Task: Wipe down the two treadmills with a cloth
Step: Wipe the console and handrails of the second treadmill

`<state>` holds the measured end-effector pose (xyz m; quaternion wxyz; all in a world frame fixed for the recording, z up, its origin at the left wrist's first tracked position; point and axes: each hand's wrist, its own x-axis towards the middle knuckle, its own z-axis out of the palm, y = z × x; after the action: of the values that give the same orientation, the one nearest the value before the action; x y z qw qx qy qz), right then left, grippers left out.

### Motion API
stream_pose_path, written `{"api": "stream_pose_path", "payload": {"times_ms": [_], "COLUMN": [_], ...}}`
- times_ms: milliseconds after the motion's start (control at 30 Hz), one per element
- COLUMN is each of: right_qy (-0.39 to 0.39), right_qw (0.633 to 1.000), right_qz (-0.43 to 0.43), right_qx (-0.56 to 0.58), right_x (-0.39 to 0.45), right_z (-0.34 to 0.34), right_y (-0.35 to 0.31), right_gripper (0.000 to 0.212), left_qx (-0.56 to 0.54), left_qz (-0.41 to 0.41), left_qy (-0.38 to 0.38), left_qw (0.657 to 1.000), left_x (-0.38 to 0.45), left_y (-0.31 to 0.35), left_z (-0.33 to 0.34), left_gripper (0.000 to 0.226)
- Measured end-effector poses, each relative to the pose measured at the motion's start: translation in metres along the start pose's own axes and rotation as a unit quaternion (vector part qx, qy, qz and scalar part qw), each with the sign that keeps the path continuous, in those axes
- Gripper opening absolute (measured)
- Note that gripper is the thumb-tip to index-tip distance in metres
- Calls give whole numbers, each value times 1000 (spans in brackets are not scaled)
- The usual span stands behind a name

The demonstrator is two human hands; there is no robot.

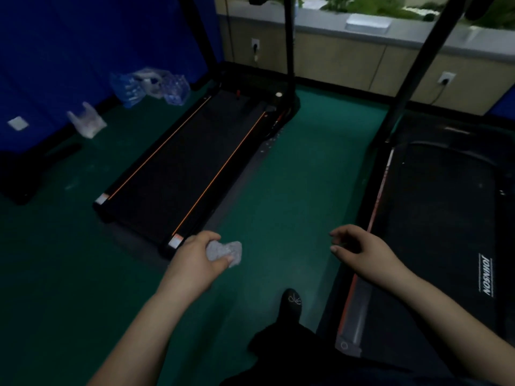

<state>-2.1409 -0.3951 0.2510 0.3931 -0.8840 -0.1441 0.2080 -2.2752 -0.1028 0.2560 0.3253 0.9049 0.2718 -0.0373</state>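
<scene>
Meanwhile, we grip a crumpled grey cloth (224, 252) in our left hand (195, 260) above the green floor (292, 176) between two treadmills (184, 162), our right hand (362, 252) loosely curled, holding nothing.

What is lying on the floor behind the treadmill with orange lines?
Behind the treadmill, by the blue wall, lie clear plastic packs and a plastic bag. What the packs hold is too blurred to tell.
</scene>
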Motion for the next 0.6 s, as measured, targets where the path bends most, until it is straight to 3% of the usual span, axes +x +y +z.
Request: {"api": "stream_pose_path", "payload": {"times_ms": [333,600], "right_qy": [74,87], "right_qw": [997,995], "right_qz": [18,51], "right_qx": [19,21], "right_x": [155,250], "right_z": [-82,-128], "right_y": [-1,2], "right_gripper": [23,25], "left_qx": [49,40], "left_qz": [52,88], "left_qy": [-21,-21], "left_qw": [997,995], "left_x": [189,308], "left_y": [88,148], "left_z": [-8,-8], "left_gripper": [52,50]}}
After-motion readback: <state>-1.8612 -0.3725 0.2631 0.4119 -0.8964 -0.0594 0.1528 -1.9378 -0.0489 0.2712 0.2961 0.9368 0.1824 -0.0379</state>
